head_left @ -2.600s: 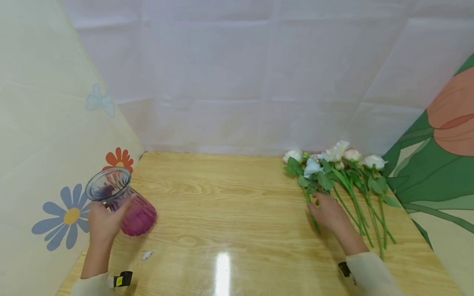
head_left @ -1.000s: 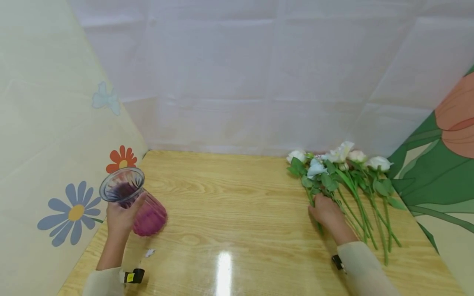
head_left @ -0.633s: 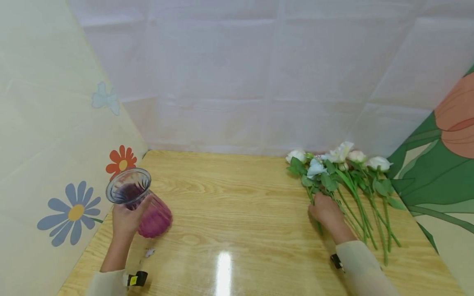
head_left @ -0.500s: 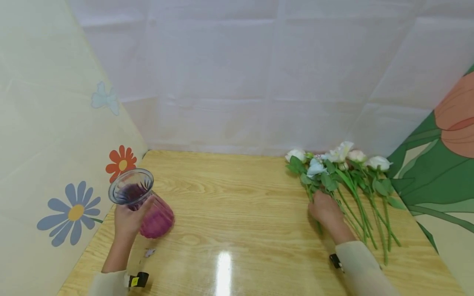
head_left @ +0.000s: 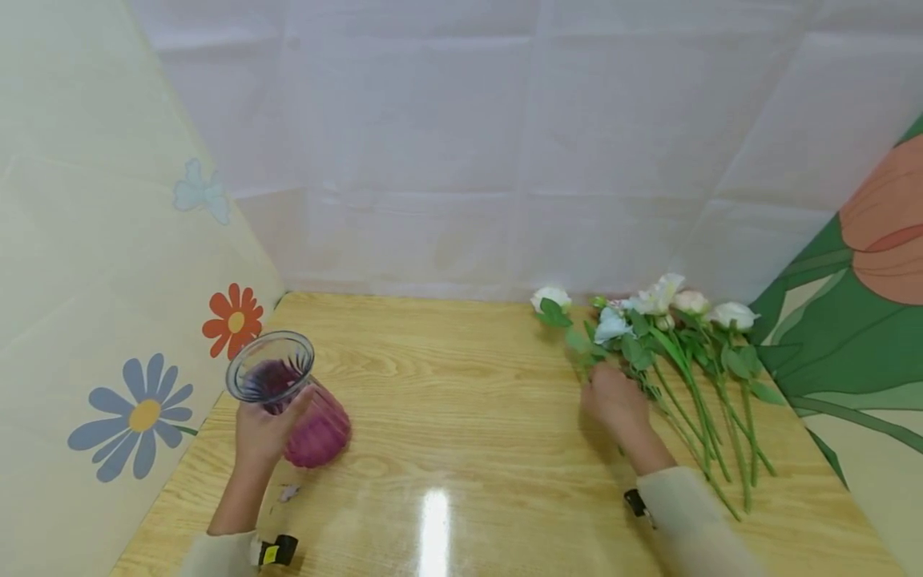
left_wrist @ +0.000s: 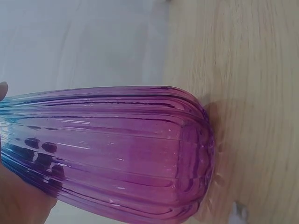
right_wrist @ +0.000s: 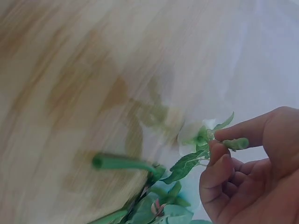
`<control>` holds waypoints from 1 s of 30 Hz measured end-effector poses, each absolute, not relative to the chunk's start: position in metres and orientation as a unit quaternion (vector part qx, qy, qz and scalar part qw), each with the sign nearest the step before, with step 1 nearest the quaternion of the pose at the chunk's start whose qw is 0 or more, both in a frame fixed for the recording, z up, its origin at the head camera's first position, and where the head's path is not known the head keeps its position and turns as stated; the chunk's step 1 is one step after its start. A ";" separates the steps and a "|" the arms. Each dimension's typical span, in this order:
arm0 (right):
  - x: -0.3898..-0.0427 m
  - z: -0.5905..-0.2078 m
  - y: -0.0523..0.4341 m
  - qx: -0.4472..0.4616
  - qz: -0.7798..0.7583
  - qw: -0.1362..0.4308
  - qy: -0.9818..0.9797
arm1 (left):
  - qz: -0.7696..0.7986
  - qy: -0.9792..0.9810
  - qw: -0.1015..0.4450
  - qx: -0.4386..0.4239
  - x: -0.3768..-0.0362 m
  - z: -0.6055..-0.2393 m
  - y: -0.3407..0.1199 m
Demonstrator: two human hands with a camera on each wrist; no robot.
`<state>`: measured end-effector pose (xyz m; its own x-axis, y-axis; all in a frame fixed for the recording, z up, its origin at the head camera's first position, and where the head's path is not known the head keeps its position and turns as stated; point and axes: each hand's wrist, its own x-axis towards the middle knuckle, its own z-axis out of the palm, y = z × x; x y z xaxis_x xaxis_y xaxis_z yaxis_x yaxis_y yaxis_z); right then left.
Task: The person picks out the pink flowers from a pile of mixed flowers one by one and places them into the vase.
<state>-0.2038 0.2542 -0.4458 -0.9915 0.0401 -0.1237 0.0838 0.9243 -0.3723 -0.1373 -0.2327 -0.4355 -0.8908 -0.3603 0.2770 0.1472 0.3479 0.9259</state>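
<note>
A ribbed glass vase [head_left: 320,433], purple at the base and bluish at its flared rim, leans toward me at the table's left. My left hand [head_left: 263,437] grips it round the neck, with fingers behind the glass. In the left wrist view, the purple base [left_wrist: 187,158] is right at the wooden surface. At the right, my right hand [head_left: 616,405] pinches the stem of a white rose [head_left: 551,300], whose bloom stands apart from the other flowers. The right wrist view shows the cut stem end [right_wrist: 237,143] sticking out between thumb and forefinger.
Several more flowers lie at the table's back right, among them a pale blue bloom [head_left: 613,324] and a white rose [head_left: 731,314]. A small pale scrap [head_left: 288,493] lies near the vase. A white backdrop [head_left: 433,160] stands behind the wooden table [head_left: 447,385].
My left hand has brought the tilted vase rightward. My right hand has closed on the white rose's stem and drawn it left, away from the bunch.
</note>
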 end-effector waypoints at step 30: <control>-0.209 -0.450 0.208 -0.004 -0.208 0.014 0.978 | -0.598 -0.779 0.187 0.000 -0.127 -0.435 -0.194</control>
